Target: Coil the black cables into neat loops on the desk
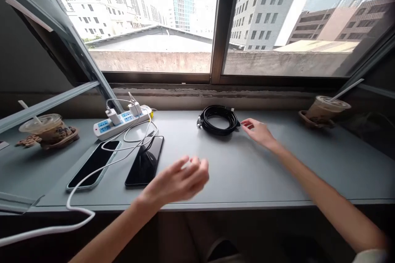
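A coiled black cable (219, 120) lies near the back of the grey table (247, 172), with connectors showing on its left side and at the top. The fingertips of my right hand (257, 132) touch the coil's right edge, pinching a small dark part there. My left hand (182, 177) hovers near the table's front edge, its fingers loosely curled and apart with nothing between them. Left of it lies a black phone (145, 162), and farther left a second phone (92, 164) in a pale case.
A white power strip (123, 121) with two plugged chargers sits at the back left, its white cables (108, 165) looping over the phones. Iced drinks stand at the far left (47, 129) and far right (325, 111). Window frames (216, 28) rise behind.
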{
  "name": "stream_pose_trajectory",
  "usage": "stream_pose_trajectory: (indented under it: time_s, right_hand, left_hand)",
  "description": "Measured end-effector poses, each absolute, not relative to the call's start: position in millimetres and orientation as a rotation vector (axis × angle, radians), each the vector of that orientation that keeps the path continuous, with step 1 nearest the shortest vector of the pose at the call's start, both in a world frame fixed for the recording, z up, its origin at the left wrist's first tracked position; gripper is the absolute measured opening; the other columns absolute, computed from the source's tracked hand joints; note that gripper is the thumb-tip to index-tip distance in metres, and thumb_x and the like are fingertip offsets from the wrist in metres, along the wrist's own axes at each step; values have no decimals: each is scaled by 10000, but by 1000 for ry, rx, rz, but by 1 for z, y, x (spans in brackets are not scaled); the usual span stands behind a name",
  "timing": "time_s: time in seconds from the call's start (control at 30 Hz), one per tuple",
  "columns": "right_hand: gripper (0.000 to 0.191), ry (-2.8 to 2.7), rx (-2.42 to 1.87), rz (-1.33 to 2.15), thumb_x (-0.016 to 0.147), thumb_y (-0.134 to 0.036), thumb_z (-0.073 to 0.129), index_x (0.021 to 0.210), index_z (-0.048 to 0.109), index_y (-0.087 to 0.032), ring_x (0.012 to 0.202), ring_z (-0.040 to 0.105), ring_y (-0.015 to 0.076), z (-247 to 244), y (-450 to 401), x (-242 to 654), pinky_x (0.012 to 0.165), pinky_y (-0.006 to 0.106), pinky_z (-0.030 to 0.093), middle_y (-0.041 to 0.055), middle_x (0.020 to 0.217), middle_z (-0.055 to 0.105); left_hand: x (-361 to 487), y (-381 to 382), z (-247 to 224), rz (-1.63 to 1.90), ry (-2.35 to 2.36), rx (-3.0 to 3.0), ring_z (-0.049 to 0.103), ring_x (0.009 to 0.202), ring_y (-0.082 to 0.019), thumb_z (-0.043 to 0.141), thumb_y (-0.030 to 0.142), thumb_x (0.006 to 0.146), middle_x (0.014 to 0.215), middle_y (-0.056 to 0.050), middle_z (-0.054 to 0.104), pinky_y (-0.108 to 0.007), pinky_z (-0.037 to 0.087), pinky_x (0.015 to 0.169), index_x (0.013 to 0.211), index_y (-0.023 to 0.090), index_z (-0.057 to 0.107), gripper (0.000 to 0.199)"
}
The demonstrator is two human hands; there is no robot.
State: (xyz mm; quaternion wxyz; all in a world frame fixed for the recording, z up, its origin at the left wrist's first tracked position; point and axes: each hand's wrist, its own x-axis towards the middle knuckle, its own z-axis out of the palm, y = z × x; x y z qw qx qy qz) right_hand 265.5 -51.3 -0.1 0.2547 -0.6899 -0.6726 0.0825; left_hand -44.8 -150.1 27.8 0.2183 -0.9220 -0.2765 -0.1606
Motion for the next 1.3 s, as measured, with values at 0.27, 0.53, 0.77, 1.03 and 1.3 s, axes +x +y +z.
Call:
stream_pose_trajectory:
  time_s: [0.27, 0.53, 0.77, 1.03, 1.3]
  right_hand:
    - [303, -1764, -2421, 192, 926, -366, 449, 1055, 565, -117, 842, 588, 157, -32, 11, 273, 798, 367, 471, 60, 922, 605]
    - [313, -1796, -2370, 26, 948, -355, 358, 1011, 566, -130, 788, 587, 164, -44, 10, 273, 747, 343, 440, 53, 860, 618]
    - [288, -1787, -2291, 29, 926, -345, 372, 865, 582, -156, 745, 569, 158, -46, 8, 280, 657, 286, 384, 36, 843, 625]
    - [267, -1783, -2221, 65, 913, -361, 421, 853, 573, -150, 734, 535, 134, -46, 2, 281, 689, 284, 397, 25, 844, 593]
    - [275, -1792, -2178, 92, 915, -377, 443, 866, 573, -139, 742, 524, 123, -49, 0, 284, 722, 299, 428, 35, 879, 575]
  left_hand:
    - [7, -39, -7, 170, -1655, -2703, 632, 804, -237, 311, 188, 896, 834, -120, 642, -338, 453, 725, 754, 121, 636, 361]
    - [35, -18, -26, 173, -1801, -2568, 655, 800, -282, 281, 54, 850, 801, -186, 661, -320, 452, 624, 904, 61, 621, 345]
    - [17, -15, -23, 85, -1756, -2594, 643, 845, -248, 249, 318, 929, 857, -111, 681, -307, 438, 687, 843, 167, 622, 411]
    - [21, -22, -23, 48, -1756, -2561, 642, 813, -239, 240, 297, 921, 826, -115, 680, -298, 414, 664, 884, 154, 600, 388]
    - [20, -23, -20, 32, -1729, -2575, 642, 796, -244, 239, 278, 915, 816, -119, 679, -308, 412, 658, 867, 149, 593, 380]
